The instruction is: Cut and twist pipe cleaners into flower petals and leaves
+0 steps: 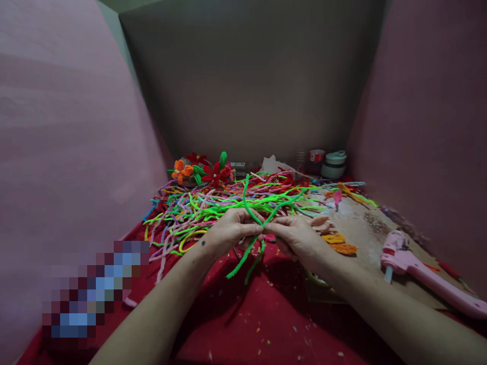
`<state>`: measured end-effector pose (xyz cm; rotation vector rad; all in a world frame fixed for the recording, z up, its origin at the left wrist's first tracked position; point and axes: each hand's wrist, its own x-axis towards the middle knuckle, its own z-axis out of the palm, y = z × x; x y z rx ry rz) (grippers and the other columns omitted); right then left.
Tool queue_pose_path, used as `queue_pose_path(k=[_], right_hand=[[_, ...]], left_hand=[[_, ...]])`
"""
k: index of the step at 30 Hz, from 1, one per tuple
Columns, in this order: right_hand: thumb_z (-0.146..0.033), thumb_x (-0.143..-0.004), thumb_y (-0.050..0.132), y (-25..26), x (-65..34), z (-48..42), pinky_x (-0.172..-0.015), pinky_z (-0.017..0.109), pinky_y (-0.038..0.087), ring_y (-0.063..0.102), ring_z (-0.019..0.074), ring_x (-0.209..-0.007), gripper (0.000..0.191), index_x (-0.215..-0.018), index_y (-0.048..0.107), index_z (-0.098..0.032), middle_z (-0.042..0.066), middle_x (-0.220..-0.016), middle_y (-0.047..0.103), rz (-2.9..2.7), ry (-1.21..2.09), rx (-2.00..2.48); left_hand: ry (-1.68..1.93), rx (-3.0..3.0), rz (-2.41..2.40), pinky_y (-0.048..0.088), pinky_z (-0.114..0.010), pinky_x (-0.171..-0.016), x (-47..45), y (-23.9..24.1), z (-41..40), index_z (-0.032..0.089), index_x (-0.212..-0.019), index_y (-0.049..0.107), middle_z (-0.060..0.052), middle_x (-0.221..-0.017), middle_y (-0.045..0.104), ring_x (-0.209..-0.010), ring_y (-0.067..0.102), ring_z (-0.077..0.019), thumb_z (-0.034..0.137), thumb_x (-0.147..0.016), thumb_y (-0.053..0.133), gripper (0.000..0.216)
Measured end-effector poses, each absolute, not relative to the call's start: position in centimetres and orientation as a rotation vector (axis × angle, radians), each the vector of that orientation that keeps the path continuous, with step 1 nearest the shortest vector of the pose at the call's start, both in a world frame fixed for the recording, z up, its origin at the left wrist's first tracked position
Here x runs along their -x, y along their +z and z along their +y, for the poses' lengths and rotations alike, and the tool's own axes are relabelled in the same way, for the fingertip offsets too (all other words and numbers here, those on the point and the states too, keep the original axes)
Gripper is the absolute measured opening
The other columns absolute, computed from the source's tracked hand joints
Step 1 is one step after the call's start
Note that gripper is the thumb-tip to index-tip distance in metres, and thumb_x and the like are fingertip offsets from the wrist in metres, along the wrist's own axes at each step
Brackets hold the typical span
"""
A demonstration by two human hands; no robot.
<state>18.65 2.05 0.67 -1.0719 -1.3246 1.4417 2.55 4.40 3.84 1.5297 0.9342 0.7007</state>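
Two green pipe cleaners (pixel 243 261) cross in an X between my hands, their ends spreading up and down from the middle. My left hand (pixel 232 230) pinches them at the crossing from the left. From the right, my right hand (pixel 291 234) pinches the same spot, its fingertips almost meeting the left ones. Both hands are closed, held above the red cloth (pixel 243 324). Behind them lies a wide heap of loose pipe cleaners (pixel 205 205) in green, pink, purple and other colours.
A pink glue gun (pixel 414 268) lies on a brown board (pixel 357 223) at right, near orange fuzzy petals (pixel 340 245). Fuzzy red flowers (pixel 216 175) and an orange flower (pixel 181 171) stand at the back left. A lidded container (pixel 334 165) is at the back right. Pink panels flank both sides.
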Motion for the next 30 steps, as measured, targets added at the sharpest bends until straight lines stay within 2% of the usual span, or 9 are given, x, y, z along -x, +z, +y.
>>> queue_pose_path(k=[4, 7, 9, 13, 17, 22, 26, 30], right_hand=[[-0.037, -0.071, 0.060, 0.8, -18.5, 2.0, -0.027, 0.019, 0.013, 0.020, 0.0038, -0.025, 0.024, -0.061, 0.049, -0.018, -0.012, -0.031, 0.027, -1.239, 1.497, 1.073], [-0.038, -0.073, 0.058, 0.6, -18.5, 2.1, -0.026, 0.019, 0.013, 0.022, 0.0045, -0.023, 0.025, -0.061, 0.050, -0.018, -0.011, -0.028, 0.030, -1.295, 1.494, 1.080], [-0.037, -0.075, 0.056, 0.5, -18.5, 2.1, -0.026, 0.018, 0.017, 0.028, 0.0052, -0.024, 0.024, -0.061, 0.051, -0.017, -0.008, -0.029, 0.036, -1.302, 1.514, 1.054], [-0.028, -0.072, 0.058, 0.4, -18.3, 2.2, -0.032, 0.016, 0.033, 0.049, 0.0074, -0.036, 0.015, -0.065, 0.054, -0.015, -0.001, -0.049, 0.058, -1.133, 1.678, 0.988], [-0.024, -0.070, 0.055, 0.7, -18.1, 2.2, -0.025, 0.015, 0.024, 0.042, 0.0067, -0.029, 0.017, -0.056, 0.053, -0.014, -0.001, -0.039, 0.052, -1.041, 1.752, 0.954], [-0.015, -0.066, 0.048, 1.6, -18.2, 2.1, -0.025, 0.016, 0.019, 0.036, 0.0053, -0.024, 0.022, -0.044, 0.047, -0.014, 0.001, -0.033, 0.048, -0.984, 1.798, 0.955], [-0.024, -0.069, 0.047, 1.8, -18.7, 2.2, -0.025, 0.017, 0.016, 0.035, 0.0055, -0.024, 0.023, -0.050, 0.052, -0.013, 0.003, -0.037, 0.052, -0.963, 1.924, 0.851], [-0.026, -0.067, 0.063, 1.3, -19.0, 2.3, -0.029, 0.015, 0.024, 0.042, 0.0052, -0.031, 0.019, -0.056, 0.055, -0.012, 0.000, -0.042, 0.053, -1.006, 1.875, 0.764]], left_hand=[[0.682, -1.565, 1.029, 0.021, -0.017, -0.034, -2.6, 4.0, 4.3, 0.011, -0.075, 0.062, 0.006, -0.042, 0.043, -0.034, 0.031, -0.0031, 0.030, -0.066, 0.066, 0.021], [0.663, -1.658, 1.046, 0.018, -0.018, -0.036, -2.5, 4.2, 4.3, 0.012, -0.075, 0.065, 0.007, -0.042, 0.040, -0.035, 0.028, -0.0027, 0.032, -0.069, 0.063, 0.021], [0.676, -1.709, 1.038, 0.020, -0.018, -0.039, -2.5, 4.3, 4.2, 0.012, -0.074, 0.066, 0.006, -0.046, 0.044, -0.038, 0.029, -0.0028, 0.030, -0.069, 0.062, 0.019], [0.725, -1.771, 1.059, 0.033, -0.019, -0.048, -2.7, 4.4, 4.0, 0.011, -0.075, 0.066, 0.000, -0.061, 0.059, -0.050, 0.045, -0.0074, 0.023, -0.068, 0.060, 0.015], [0.814, -2.088, 1.086, 0.040, -0.022, -0.060, -2.8, 3.8, 3.5, 0.013, -0.074, 0.064, -0.002, -0.067, 0.062, -0.063, 0.054, -0.0126, 0.018, -0.074, 0.052, 0.012], [0.641, -3.058, 1.121, 0.035, -0.024, -0.053, -3.0, 3.0, 2.7, 0.015, -0.082, 0.060, -0.005, -0.069, 0.058, -0.060, 0.052, -0.0145, 0.019, -0.083, 0.041, 0.020], [0.533, -3.432, 1.088, 0.036, -0.027, -0.053, -3.2, 3.0, 2.2, 0.012, -0.088, 0.057, -0.006, -0.071, 0.057, -0.061, 0.051, -0.0171, 0.018, -0.085, 0.039, 0.019], [0.513, -3.458, 1.075, 0.040, -0.029, -0.056, -3.2, 3.2, 2.1, 0.012, -0.084, 0.056, -0.007, -0.073, 0.057, -0.064, 0.053, -0.0188, 0.017, -0.085, 0.039, 0.017]])
